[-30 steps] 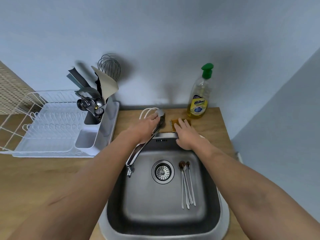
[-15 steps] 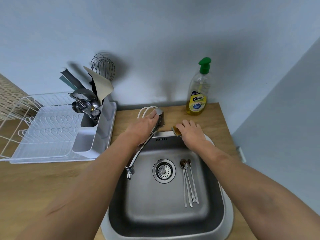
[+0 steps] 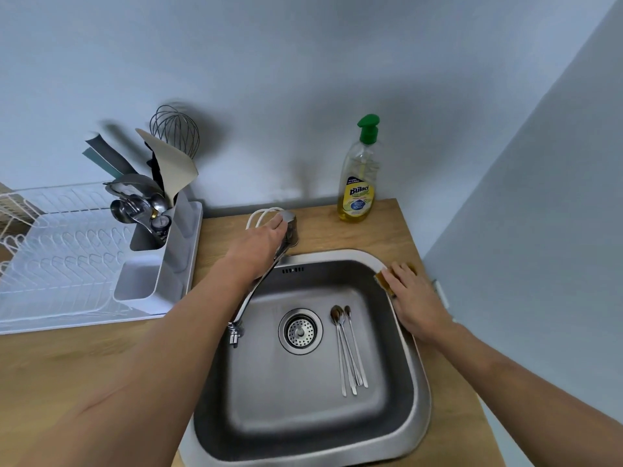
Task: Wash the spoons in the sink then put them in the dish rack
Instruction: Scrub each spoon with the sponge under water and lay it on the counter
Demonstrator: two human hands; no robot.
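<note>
One square stainless steel sink (image 3: 409,436) was set into the wooden worktop (image 3: 60,365), close to its right edge. On the sink floor, just right of the round drain strainer (image 3: 300,331), lay the long thin metal spoons (image 3: 347,352). I counted three of them, side by side and touching, bowls toward the back wall, handles toward the front rim.

The left hand (image 3: 258,246) lay over the lever of the single chrome tap (image 3: 256,291) at the back rim of the sink, fingers bent loosely on top of the lever. The spout reached down to the left over the basin. No water was visible from it.

The right hand (image 3: 413,298) rested on one yellow-brown sponge (image 3: 384,281) at the back right corner of the sink rim. The fingers were almost straight and pressed flat on the sponge, not wrapped around it.

One clear bottle of yellow dish soap with a green pump (image 3: 359,176) stood at the back edge of the worktop, near the right corner.

One white wire dish rack (image 3: 60,251) stood at the left side of the worktop. Its grey cutlery holder (image 3: 175,230), on the side nearest the sink, held one wire whisk (image 3: 175,129), one beige spatula (image 3: 172,163) and several steel utensils that I could not count.
</note>
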